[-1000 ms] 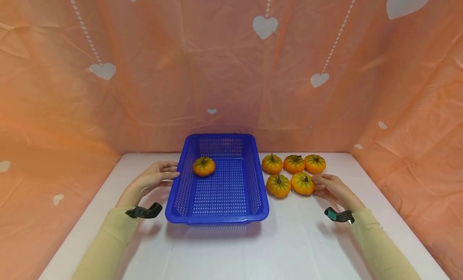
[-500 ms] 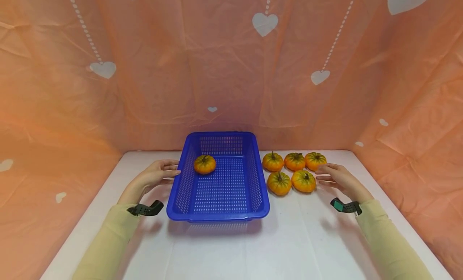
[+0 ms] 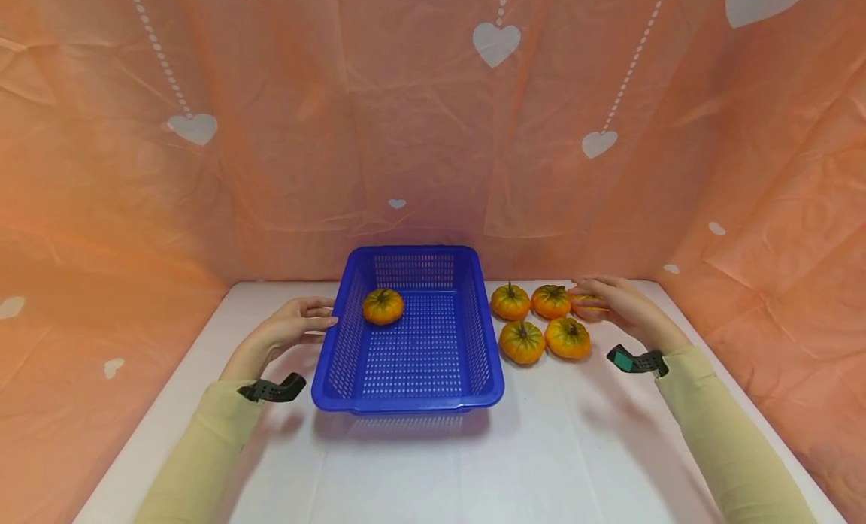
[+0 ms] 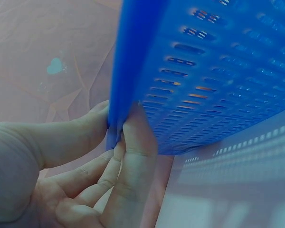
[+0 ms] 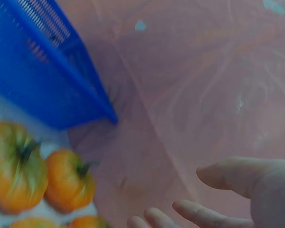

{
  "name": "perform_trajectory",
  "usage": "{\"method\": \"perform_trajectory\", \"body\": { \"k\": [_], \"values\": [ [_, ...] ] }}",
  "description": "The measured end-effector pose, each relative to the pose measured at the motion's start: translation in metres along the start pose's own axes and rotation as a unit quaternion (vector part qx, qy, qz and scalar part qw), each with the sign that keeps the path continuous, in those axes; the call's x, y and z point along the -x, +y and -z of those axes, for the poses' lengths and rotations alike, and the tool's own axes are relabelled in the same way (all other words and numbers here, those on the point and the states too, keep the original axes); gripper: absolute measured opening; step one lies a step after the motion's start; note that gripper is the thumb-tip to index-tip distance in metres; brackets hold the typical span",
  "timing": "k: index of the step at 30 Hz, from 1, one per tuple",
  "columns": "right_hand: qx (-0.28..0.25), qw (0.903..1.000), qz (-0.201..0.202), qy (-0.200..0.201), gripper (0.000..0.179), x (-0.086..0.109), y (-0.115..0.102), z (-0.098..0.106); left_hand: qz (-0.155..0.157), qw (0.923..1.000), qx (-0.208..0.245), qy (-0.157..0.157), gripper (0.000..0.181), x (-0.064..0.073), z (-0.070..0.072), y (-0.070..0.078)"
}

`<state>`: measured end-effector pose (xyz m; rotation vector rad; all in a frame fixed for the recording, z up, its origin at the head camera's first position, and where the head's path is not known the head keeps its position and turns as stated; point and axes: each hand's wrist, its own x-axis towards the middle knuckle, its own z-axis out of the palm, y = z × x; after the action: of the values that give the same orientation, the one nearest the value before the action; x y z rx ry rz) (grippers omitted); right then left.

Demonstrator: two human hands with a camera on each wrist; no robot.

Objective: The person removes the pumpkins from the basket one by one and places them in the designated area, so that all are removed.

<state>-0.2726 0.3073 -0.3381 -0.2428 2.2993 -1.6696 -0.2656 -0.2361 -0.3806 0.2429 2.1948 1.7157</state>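
Note:
A blue plastic basket (image 3: 410,389) stands mid-table, one small orange-and-green pumpkin (image 3: 383,307) inside it. My left hand (image 3: 291,332) pinches the basket's left rim; in the left wrist view the thumb (image 4: 76,137) lies on one side of the rim and the fingers on the other. To the right of the basket sit several more pumpkins in two short rows. Over the rightmost one of the back row hovers my right hand (image 3: 619,306), mostly covering that pumpkin. In the right wrist view its thumb and fingers (image 5: 199,216) are spread apart with nothing between them.
The white table (image 3: 419,479) is backed and flanked by an orange cloth (image 3: 419,133) with white hearts. Both wrists carry black camera mounts, the left mount (image 3: 274,389) near the basket's left side.
My right hand has left the front-row pumpkin's right side, drawn back slightly, then moved away from me and leftward over the back-right pumpkin. The left hand keeps its hold on the rim.

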Motion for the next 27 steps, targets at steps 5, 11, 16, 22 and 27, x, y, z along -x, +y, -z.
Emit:
{"method": "perform_trajectory", "body": {
  "k": [5,11,16,22,27],
  "values": [
    [-0.014,0.9999,0.002,-0.006,0.062,-0.014,-0.026,-0.015,0.002,1.0,-0.004,-0.002,0.058,0.001,-0.001,0.002],
    [-0.02,0.999,0.02,-0.033,0.059,-0.031,-0.045,-0.037,0.004,0.9999,-0.009,-0.002,0.057,0.001,0.0,0.002],
    [-0.028,0.9973,0.035,-0.058,0.055,-0.044,-0.057,-0.057,0.002,1.0,-0.008,-0.001,0.056,0.0,0.001,0.002],
    [-0.051,0.9939,0.051,-0.083,0.051,-0.059,-0.068,-0.079,-0.002,1.0,-0.003,-0.001,0.056,-0.001,0.0,0.001],
    [-0.059,0.9912,0.056,-0.104,0.047,-0.069,-0.073,-0.096,0.002,1.0,0.001,0.0,0.056,0.0,0.0,0.0]
  ]
}}
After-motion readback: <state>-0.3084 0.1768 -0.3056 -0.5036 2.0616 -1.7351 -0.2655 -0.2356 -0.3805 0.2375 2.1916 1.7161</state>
